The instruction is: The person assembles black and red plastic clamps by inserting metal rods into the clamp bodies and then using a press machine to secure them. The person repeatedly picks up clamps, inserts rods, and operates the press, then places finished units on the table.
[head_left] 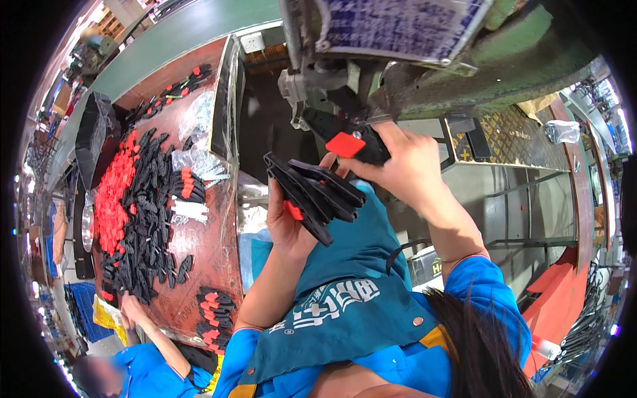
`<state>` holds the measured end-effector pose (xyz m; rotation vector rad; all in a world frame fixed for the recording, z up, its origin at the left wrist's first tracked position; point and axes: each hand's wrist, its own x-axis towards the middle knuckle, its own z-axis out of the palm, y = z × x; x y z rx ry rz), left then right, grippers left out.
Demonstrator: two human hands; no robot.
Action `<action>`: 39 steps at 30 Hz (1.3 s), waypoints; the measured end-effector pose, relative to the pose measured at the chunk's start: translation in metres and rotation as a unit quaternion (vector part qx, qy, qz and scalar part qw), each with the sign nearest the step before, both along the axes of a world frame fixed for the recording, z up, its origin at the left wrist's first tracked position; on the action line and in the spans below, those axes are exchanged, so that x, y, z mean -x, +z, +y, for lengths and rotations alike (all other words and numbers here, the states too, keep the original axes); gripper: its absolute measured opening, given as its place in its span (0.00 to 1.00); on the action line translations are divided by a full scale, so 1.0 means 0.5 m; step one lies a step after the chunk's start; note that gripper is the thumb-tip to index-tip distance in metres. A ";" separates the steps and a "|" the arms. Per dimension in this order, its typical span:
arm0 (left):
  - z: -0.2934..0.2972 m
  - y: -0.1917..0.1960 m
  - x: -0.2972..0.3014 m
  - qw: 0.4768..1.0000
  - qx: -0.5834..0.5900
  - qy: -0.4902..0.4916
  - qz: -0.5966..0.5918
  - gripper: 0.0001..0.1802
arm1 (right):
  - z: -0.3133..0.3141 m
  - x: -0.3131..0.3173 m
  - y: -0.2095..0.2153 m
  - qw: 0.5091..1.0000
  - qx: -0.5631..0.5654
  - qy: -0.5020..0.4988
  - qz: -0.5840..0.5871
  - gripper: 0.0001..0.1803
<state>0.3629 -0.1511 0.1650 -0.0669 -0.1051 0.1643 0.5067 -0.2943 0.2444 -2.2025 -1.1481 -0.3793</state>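
My left hand (284,233) is closed around a fanned stack of black plastic parts (318,199). Some red shows between the parts, near the palm. My right hand (417,166) grips one black plastic part with a red insert (346,144), thumb and fingers at its near right end. The far end of that part sits close under the metal head (293,96) of a green machine (491,86); whether it touches cannot be made out. A small round metal piece shows on the part beside the red insert.
On the left, a reddish-brown table (212,262) bears piles of black parts (142,225) and red pieces (116,199), with white strips (190,210) and clear plastic bags. A co-worker's hand (133,310) reaches to the pile. A patterned board (517,142) lies on the right-hand bench.
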 end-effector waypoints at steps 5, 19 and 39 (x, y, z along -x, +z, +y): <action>-0.001 -0.050 0.023 0.999 0.039 -0.007 -0.031 0.32 | -0.028 0.071 -0.018 0.960 0.239 0.121 0.076 0.46; -0.045 -0.041 0.036 0.956 -0.221 0.152 0.123 0.36 | 0.027 0.114 -0.053 0.970 0.055 0.143 -0.190 0.39; -0.019 -0.042 0.023 0.981 -0.071 0.137 0.120 0.32 | 0.032 -0.028 -0.040 0.999 -0.033 0.041 -0.012 0.28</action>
